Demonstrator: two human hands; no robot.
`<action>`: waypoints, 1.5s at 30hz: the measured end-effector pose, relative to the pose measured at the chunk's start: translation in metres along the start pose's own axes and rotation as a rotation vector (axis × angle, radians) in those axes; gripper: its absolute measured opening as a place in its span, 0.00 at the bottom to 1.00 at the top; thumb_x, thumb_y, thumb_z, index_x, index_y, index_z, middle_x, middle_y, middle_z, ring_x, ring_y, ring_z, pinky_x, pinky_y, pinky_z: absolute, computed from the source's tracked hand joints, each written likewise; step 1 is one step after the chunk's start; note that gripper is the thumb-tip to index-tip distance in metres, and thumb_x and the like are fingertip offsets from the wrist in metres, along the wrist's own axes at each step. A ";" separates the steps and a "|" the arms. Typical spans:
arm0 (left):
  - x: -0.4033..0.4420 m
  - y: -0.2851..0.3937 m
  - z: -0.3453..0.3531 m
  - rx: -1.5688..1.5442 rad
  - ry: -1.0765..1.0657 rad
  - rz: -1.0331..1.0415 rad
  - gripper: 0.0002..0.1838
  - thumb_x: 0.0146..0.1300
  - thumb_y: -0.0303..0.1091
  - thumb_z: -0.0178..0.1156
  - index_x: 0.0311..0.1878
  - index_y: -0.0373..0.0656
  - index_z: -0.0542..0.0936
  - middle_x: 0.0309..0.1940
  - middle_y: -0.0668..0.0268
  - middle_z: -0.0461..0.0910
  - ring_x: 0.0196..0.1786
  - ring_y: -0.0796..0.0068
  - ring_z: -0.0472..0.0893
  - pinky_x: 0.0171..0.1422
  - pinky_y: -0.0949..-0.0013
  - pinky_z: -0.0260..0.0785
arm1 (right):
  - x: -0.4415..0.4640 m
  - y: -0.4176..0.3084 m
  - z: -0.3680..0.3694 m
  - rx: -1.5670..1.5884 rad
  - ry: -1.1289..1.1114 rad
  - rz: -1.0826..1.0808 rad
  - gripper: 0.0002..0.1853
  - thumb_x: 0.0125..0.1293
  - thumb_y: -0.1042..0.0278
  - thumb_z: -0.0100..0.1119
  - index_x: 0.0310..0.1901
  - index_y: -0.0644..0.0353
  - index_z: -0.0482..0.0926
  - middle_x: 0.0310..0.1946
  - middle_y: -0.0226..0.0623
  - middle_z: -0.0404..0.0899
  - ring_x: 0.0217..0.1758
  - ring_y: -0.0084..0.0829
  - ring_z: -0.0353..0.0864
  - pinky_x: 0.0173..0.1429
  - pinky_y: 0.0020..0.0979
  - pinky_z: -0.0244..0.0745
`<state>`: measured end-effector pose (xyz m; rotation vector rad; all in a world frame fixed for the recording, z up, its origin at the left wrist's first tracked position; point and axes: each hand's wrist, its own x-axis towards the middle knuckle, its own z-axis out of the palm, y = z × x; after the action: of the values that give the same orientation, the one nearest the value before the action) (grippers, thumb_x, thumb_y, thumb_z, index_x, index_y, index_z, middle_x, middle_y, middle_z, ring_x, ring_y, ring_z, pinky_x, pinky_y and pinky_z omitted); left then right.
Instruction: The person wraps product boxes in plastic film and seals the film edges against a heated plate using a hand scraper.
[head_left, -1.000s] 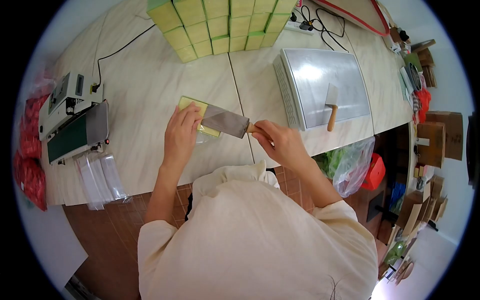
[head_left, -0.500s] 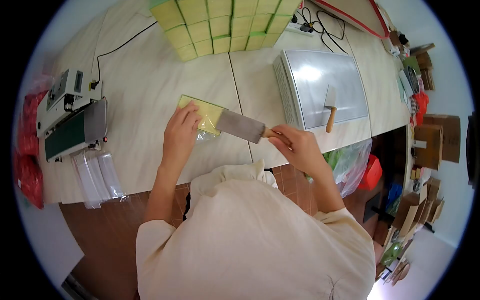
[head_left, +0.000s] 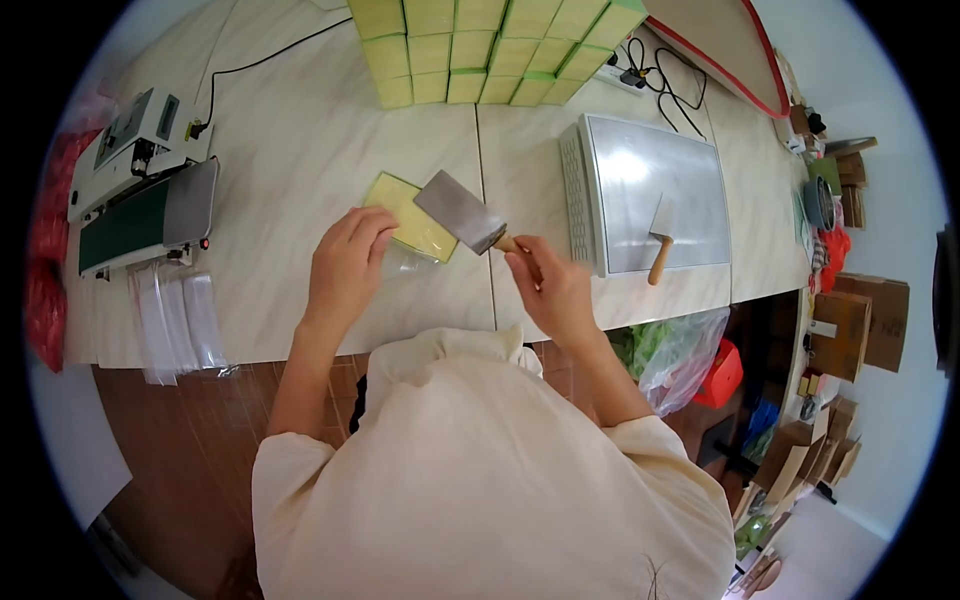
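Observation:
A flat yellow box with green edges lies at a slant on the table, with clear film around it. The fingers of my left hand are bent together at its left edge and touch it; the fingertips are partly hidden. In my right hand is the wooden handle of a scraper with a broad grey metal blade. That blade is tilted across the box's upper right side, and I cannot tell whether it presses on the box. Some loose clear film shows below the box.
Stacked yellow boxes stand at the back. To the right, a metal-topped plate unit carries a second scraper. A belt sealing machine and clear plastic sleeves are at left. Black cables lie back right.
The scraper's blade has swung from the box's right end to a steeper angle over its upper right side. My left hand has slid off the box's top to its left edge. The view has shifted slightly.

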<state>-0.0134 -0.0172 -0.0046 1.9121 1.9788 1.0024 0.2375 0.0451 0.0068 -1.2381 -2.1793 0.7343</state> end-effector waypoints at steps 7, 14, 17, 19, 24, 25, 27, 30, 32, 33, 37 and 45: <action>-0.011 0.004 -0.020 0.017 -0.110 0.141 0.09 0.56 0.29 0.67 0.40 0.44 0.79 0.55 0.63 0.76 0.63 0.56 0.72 0.74 0.46 0.58 | 0.000 -0.008 0.009 0.013 -0.024 -0.079 0.07 0.65 0.70 0.63 0.42 0.60 0.78 0.27 0.38 0.82 0.22 0.35 0.80 0.27 0.31 0.72; 0.003 -0.005 -0.020 -0.008 -0.128 0.275 0.12 0.46 0.29 0.73 0.31 0.43 0.79 0.54 0.66 0.77 0.64 0.61 0.72 0.76 0.46 0.57 | 0.001 -0.009 0.008 0.025 -0.040 -0.082 0.08 0.64 0.70 0.64 0.42 0.61 0.78 0.26 0.38 0.81 0.21 0.34 0.79 0.26 0.31 0.72; 0.008 -0.008 -0.023 -0.077 -0.151 0.260 0.13 0.45 0.29 0.74 0.32 0.43 0.79 0.52 0.67 0.78 0.63 0.63 0.74 0.76 0.47 0.58 | 0.001 -0.011 0.013 0.040 -0.047 -0.100 0.08 0.64 0.70 0.64 0.42 0.61 0.78 0.26 0.38 0.82 0.21 0.34 0.79 0.25 0.31 0.72; 0.009 -0.014 -0.024 -0.090 -0.165 0.227 0.13 0.45 0.29 0.74 0.34 0.43 0.80 0.52 0.68 0.79 0.62 0.62 0.74 0.76 0.49 0.58 | 0.001 -0.013 0.014 0.037 -0.057 -0.111 0.08 0.64 0.69 0.64 0.42 0.61 0.78 0.26 0.38 0.82 0.21 0.34 0.79 0.25 0.31 0.72; 0.019 -0.013 -0.026 -0.222 -0.186 0.051 0.19 0.42 0.30 0.75 0.40 0.44 0.82 0.55 0.67 0.77 0.64 0.62 0.73 0.78 0.52 0.55 | 0.006 -0.014 0.013 0.031 -0.109 -0.131 0.08 0.65 0.68 0.64 0.42 0.61 0.78 0.27 0.37 0.83 0.21 0.34 0.79 0.25 0.31 0.72; 0.021 -0.015 -0.024 -0.195 -0.205 0.057 0.21 0.41 0.29 0.76 0.42 0.46 0.83 0.57 0.67 0.76 0.67 0.61 0.70 0.78 0.53 0.54 | 0.007 -0.015 0.013 0.031 -0.114 -0.136 0.08 0.65 0.68 0.64 0.42 0.61 0.78 0.27 0.37 0.83 0.21 0.34 0.79 0.25 0.31 0.72; 0.024 -0.021 -0.022 -0.166 -0.219 0.057 0.24 0.40 0.29 0.76 0.45 0.48 0.83 0.59 0.67 0.75 0.69 0.61 0.67 0.79 0.53 0.53 | 0.010 -0.015 0.010 0.054 -0.144 -0.118 0.08 0.66 0.68 0.63 0.43 0.61 0.78 0.27 0.37 0.82 0.21 0.35 0.79 0.26 0.32 0.73; 0.028 -0.028 -0.017 -0.193 -0.306 0.091 0.23 0.38 0.28 0.76 0.43 0.51 0.85 0.63 0.68 0.73 0.73 0.59 0.61 0.78 0.55 0.52 | 0.014 -0.013 0.008 0.042 -0.167 -0.135 0.08 0.67 0.68 0.62 0.43 0.61 0.79 0.26 0.38 0.82 0.22 0.37 0.79 0.27 0.34 0.73; 0.031 -0.029 -0.013 -0.270 -0.335 0.159 0.18 0.39 0.30 0.76 0.38 0.54 0.88 0.65 0.70 0.72 0.74 0.58 0.59 0.76 0.55 0.53 | 0.016 -0.012 0.007 0.041 -0.183 -0.129 0.08 0.67 0.67 0.62 0.43 0.61 0.79 0.25 0.39 0.81 0.22 0.38 0.79 0.27 0.34 0.73; 0.032 -0.029 -0.012 -0.270 -0.331 0.156 0.18 0.39 0.30 0.76 0.38 0.54 0.88 0.65 0.70 0.72 0.74 0.58 0.59 0.76 0.55 0.53 | 0.017 -0.012 0.007 0.042 -0.194 -0.118 0.08 0.68 0.67 0.61 0.43 0.62 0.79 0.25 0.40 0.81 0.22 0.39 0.79 0.27 0.35 0.73; 0.038 -0.026 -0.009 -0.301 -0.369 0.210 0.12 0.40 0.33 0.76 0.33 0.54 0.89 0.64 0.71 0.74 0.75 0.58 0.58 0.76 0.54 0.54 | 0.019 -0.012 0.006 0.041 -0.193 -0.129 0.08 0.68 0.66 0.61 0.42 0.62 0.79 0.23 0.41 0.80 0.22 0.39 0.79 0.27 0.35 0.72; 0.045 -0.028 -0.004 -0.513 -0.381 0.090 0.05 0.46 0.34 0.75 0.28 0.51 0.89 0.52 0.73 0.80 0.72 0.61 0.63 0.74 0.56 0.56 | 0.020 -0.012 0.005 0.027 -0.208 -0.134 0.07 0.68 0.67 0.61 0.41 0.61 0.79 0.23 0.40 0.80 0.21 0.39 0.78 0.26 0.35 0.71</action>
<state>-0.0436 0.0258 -0.0048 1.7465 1.2874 0.9607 0.2179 0.0558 0.0148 -1.0297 -2.3841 0.8666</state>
